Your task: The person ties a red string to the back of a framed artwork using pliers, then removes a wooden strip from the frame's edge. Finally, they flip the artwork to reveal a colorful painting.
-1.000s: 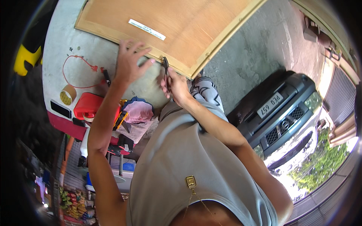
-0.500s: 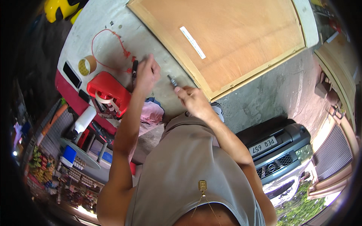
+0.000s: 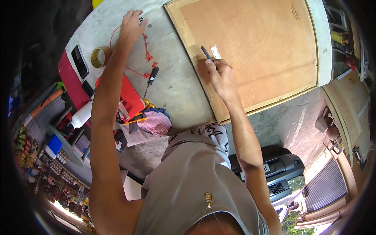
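Note:
My left hand [image 3: 132, 27] is at the far left of the pale table [image 3: 172, 98], fingers apart around some small dark pieces [image 3: 141, 18]. In my right hand [image 3: 223, 78] is a short, dark, pen-like tool [image 3: 206, 52], its exact kind unclear. That hand is above the left side of a wood-framed plywood panel [image 3: 258, 58], near a small white label [image 3: 216, 52]. A screwdriver [image 3: 154, 76] with a black handle lies between the hands, beside a knotted red string [image 3: 147, 51]. A small metal screw eye [image 3: 170, 87] rests on the bare tabletop.
Left of my forearm are a roll of tape [image 3: 100, 56] and a phone [image 3: 80, 62]. Near the table's front edge sit a red container [image 3: 131, 96] and a pink cloth [image 3: 156, 123]. A vehicle front [image 3: 282, 176] stands at the lower right.
My left hand has moved away to the far left of the table, leaving the screwdriver lying there. My right hand has carried the dark tool from the bare table to over the panel.

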Motion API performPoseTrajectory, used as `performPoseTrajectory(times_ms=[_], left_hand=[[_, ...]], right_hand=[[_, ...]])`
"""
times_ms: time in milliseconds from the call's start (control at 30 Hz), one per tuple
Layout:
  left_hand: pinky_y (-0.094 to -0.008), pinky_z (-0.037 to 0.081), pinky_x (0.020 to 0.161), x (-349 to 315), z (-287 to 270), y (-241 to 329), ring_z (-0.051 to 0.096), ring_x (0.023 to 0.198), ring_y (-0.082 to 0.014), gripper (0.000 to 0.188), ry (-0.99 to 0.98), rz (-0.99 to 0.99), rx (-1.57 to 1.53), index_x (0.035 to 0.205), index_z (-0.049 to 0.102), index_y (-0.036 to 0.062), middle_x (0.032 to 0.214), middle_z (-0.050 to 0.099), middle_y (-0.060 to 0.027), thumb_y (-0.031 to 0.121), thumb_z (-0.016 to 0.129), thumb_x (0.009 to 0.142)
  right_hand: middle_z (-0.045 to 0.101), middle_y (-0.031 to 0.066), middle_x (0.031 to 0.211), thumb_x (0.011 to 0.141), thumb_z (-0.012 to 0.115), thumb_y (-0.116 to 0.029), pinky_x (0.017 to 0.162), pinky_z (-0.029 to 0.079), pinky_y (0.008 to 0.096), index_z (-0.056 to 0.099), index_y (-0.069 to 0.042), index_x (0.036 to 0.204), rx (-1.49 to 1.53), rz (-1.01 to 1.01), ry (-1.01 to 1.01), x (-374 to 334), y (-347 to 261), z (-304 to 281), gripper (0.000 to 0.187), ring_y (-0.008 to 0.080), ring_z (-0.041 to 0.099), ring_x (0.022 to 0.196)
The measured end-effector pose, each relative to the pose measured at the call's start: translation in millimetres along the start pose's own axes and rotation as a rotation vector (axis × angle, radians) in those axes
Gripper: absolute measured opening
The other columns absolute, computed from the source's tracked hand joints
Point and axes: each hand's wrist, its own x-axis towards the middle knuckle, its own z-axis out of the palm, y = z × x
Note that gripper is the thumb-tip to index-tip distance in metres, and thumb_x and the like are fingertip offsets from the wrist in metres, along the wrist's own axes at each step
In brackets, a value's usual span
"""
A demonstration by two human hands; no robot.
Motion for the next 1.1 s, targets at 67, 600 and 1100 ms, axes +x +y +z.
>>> performPoseTrajectory(times_ms=[67, 600, 1100], left_hand=[[-0.039, 0.051, 0.084, -2.3, 2.8, 1.4, 0.063, 0.094, -0.0327, 0.027, 0.014, 0.016, -0.043, 0.108, 0.068, 0.0036, 0.099, 0.067, -0.0115, 0.013, 0.069, 0.083], [-0.0367, 0.053, 0.08, -4.1, -34.5, 13.0, 0.063, 0.091, -0.0304, 0.022, -0.227, 0.023, -0.235, 0.1, 0.07, 0.0016, 0.1, 0.067, -0.011, -0.005, 0.061, 0.08], [-0.0376, 0.053, 0.072, 7.6, -27.9, -6.9, 0.065, 0.084, -0.0333, 0.014, -0.24, 0.165, -0.292, 0.095, 0.067, 0.0008, 0.09, 0.066, -0.0135, -0.004, 0.061, 0.083]], right_hand=[[0.064, 0.0279, 0.094, 0.096, 0.054, -0.03, 0.076, 0.049, 0.0473, 0.068, 0.007, 0.082, -0.064, 0.013, 0.012, 7.6, -3.4, 2.7, 0.042, 0.0435, 0.063, 0.082], [0.052, 0.0124, 0.122, 0.08, 0.072, -0.023, 0.086, 0.047, 0.0458, 0.067, -0.007, 0.102, -0.623, -0.431, 0.313, 78.3, -23.9, 36.7, 0.028, 0.0311, 0.048, 0.117], [0.061, -0.0074, 0.101, 0.076, 0.072, -0.023, 0.084, 0.039, 0.038, 0.071, -0.017, 0.078, -0.491, -1.134, -0.061, 170.9, -0.6, 35.5, 0.007, 0.0177, 0.052, 0.101]])
